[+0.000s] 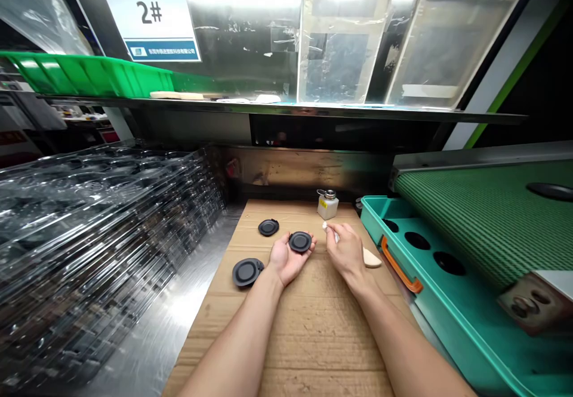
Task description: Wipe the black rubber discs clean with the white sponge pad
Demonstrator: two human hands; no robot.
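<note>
A black round lid-like part (299, 242) with a ringed face lies in the palm of my left hand (285, 261), its fingers curled round the far edge. Just to the right, my right hand (345, 252) pinches a small white cloth-like piece (324, 225) whose tip points at the part without touching it. Two similar black parts rest on the cardboard (313, 337): a smaller one (268, 227) beyond my left hand and a larger one (247, 272) beside my left wrist. A cream wedge-shaped pad (371, 258) is partly hidden by my right hand.
A squat white bottle (328, 207) with a metal top stands at the cardboard's far edge. On the right are a teal bin (474, 319) holding black discs and a green conveyor belt (492, 206). Stacked clear plastic trays (111, 218) fill the left. Overhead, a shelf carries a green basket (89, 76).
</note>
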